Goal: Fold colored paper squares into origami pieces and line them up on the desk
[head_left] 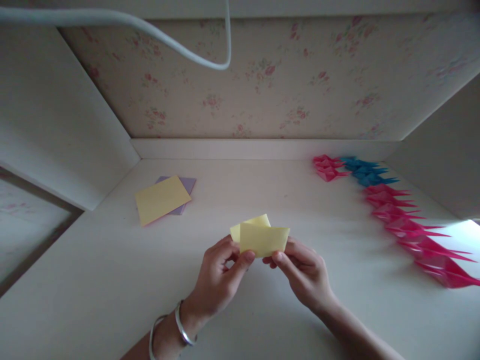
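Observation:
A sheet of yellow paper (264,241), folded over on itself, is held up above the white table in both hands. My left hand (221,272) pinches its lower left corner, thumb in front and fingers behind. At the lower right, my right hand (303,270) grips it the same way, the thumb near the bottom edge. Behind the front layer a second flap rises at a slant toward the upper left. Most of the fingertips are hidden by the paper.
To the left on the table (112,280) lie yellow sheets (163,201) over purple sheets (189,185). Along the right stand several pink folded paper figures (405,225) and blue ones (369,175). A white cable (180,47) hangs across the top, before the flowered wall.

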`<control>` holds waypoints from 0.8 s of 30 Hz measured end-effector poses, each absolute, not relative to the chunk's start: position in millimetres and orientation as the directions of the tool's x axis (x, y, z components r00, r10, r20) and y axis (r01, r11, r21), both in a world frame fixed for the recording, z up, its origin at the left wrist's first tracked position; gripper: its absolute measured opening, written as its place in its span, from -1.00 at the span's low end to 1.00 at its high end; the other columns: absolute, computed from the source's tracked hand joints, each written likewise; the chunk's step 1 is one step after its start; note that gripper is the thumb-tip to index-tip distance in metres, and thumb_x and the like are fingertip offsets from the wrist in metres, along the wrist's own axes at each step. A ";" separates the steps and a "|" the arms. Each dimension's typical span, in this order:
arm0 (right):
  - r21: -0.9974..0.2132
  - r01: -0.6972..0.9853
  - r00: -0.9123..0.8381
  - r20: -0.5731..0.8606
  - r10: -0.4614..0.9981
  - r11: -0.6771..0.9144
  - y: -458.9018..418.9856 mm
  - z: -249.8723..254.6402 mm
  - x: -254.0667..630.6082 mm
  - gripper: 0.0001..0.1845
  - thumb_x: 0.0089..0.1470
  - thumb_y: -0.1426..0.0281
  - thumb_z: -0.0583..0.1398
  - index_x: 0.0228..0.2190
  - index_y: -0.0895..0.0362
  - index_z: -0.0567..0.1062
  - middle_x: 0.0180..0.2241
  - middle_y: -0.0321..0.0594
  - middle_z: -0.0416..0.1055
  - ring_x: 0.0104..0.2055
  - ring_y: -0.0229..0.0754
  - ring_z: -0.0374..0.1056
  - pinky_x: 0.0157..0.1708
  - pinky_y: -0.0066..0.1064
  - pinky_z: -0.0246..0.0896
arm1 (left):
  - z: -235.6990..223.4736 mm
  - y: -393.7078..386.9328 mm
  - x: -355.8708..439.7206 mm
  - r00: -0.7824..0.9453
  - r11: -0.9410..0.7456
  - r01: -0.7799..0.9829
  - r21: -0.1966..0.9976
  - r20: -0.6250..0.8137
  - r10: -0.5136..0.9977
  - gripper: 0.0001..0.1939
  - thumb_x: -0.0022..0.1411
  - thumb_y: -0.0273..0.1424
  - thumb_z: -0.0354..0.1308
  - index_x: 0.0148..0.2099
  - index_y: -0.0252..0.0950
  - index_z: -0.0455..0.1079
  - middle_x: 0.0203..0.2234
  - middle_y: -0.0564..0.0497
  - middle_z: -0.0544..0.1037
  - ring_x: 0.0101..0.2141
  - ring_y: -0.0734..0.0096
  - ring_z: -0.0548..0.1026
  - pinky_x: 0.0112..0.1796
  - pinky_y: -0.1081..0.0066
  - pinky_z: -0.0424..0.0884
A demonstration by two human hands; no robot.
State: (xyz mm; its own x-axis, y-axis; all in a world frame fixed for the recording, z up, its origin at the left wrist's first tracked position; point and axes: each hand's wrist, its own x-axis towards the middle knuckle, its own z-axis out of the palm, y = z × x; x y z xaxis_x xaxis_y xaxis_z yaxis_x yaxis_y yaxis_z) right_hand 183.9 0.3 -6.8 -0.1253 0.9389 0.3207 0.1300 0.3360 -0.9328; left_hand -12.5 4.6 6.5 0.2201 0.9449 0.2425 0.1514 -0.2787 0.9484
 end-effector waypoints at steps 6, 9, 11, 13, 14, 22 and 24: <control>-0.968 0.069 -0.081 0.236 0.968 0.242 0.6 -5.6 177.9 -0.82 0.22 0.34 0.20 -0.38 0.10 0.57 -0.32 -0.15 0.51 -0.38 -0.20 0.41 -0.42 -0.39 0.35 | 5.6 0.6 -9.4 0.208 -0.113 0.030 0.993 0.105 0.972 -0.70 0.31 -0.37 0.17 0.07 -0.24 0.31 -0.19 -0.10 0.57 -0.29 0.35 0.56 -0.28 0.39 0.52; -0.959 0.129 -0.093 0.243 0.966 0.254 0.9 -1.4 178.0 -0.79 0.19 0.34 0.23 -0.47 0.10 0.54 -0.33 -0.13 0.51 -0.30 -0.14 0.42 -0.33 -0.34 0.35 | 4.5 0.5 -9.8 0.165 -0.084 -0.020 0.996 0.086 0.983 -0.46 0.30 -0.36 0.17 0.27 -0.16 0.10 -0.04 -0.15 0.52 -0.20 0.33 0.56 -0.22 0.38 0.54; -0.955 0.141 -0.104 0.247 0.963 0.260 0.9 0.3 178.2 -0.76 0.18 0.35 0.23 -0.51 0.10 0.52 -0.35 -0.14 0.50 -0.29 -0.14 0.41 -0.31 -0.33 0.34 | 4.3 1.7 -10.6 0.155 -0.058 0.020 0.998 0.054 0.986 -0.49 0.31 -0.32 0.16 0.26 -0.18 0.16 -0.08 -0.14 0.55 -0.25 0.35 0.57 -0.30 0.44 0.53; -0.960 0.134 -0.114 0.233 0.966 0.247 0.8 -0.6 178.2 -0.77 0.19 0.35 0.23 -0.50 0.11 0.53 -0.35 -0.15 0.50 -0.31 -0.16 0.41 -0.31 -0.34 0.34 | 4.5 3.3 -11.0 0.142 -0.042 0.113 0.993 0.026 0.990 -0.61 0.33 -0.29 0.14 0.17 -0.24 0.34 -0.22 -0.11 0.60 -0.37 0.40 0.56 -0.42 0.51 0.50; -0.964 0.124 -0.115 0.220 0.969 0.234 0.7 -2.0 178.0 -0.79 0.18 0.35 0.23 -0.48 0.11 0.54 -0.34 -0.16 0.50 -0.31 -0.16 0.41 -0.32 -0.35 0.33 | 4.6 4.1 -11.1 0.131 -0.046 0.158 0.986 0.025 0.991 -0.66 0.33 -0.28 0.14 0.10 -0.26 0.40 -0.28 -0.09 0.61 -0.41 0.41 0.55 -0.47 0.53 0.48; -0.996 -0.013 0.074 0.090 0.993 0.091 3.3 -13.4 173.0 -0.85 0.15 0.26 0.26 -0.32 0.09 0.54 -0.40 -0.23 0.51 -0.40 -0.22 0.39 -0.42 -0.44 0.34 | 0.8 8.0 -9.3 0.136 -0.148 0.218 0.965 0.120 0.983 -0.67 0.33 -0.32 0.14 0.09 -0.28 0.45 -0.14 -0.15 0.62 -0.31 0.32 0.61 -0.31 0.43 0.58; -0.997 -0.013 0.090 0.080 0.993 0.082 4.7 -12.9 171.8 -0.84 0.14 0.25 0.27 -0.33 0.09 0.54 -0.42 -0.23 0.51 -0.41 -0.23 0.38 -0.44 -0.45 0.32 | 0.0 8.4 -8.9 0.167 -0.174 0.249 0.953 0.134 0.977 -0.63 0.34 -0.34 0.12 0.16 -0.30 0.41 -0.15 -0.16 0.62 -0.33 0.33 0.60 -0.30 0.42 0.58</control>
State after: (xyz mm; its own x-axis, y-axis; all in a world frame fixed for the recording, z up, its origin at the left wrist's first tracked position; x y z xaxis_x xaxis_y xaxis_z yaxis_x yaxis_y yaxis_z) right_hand 171.8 4.7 -12.9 0.0896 0.9927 0.0804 -0.0131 0.0818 -0.9966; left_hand -8.9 8.4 0.0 0.1670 0.9768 0.1344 0.2485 -0.1736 0.9529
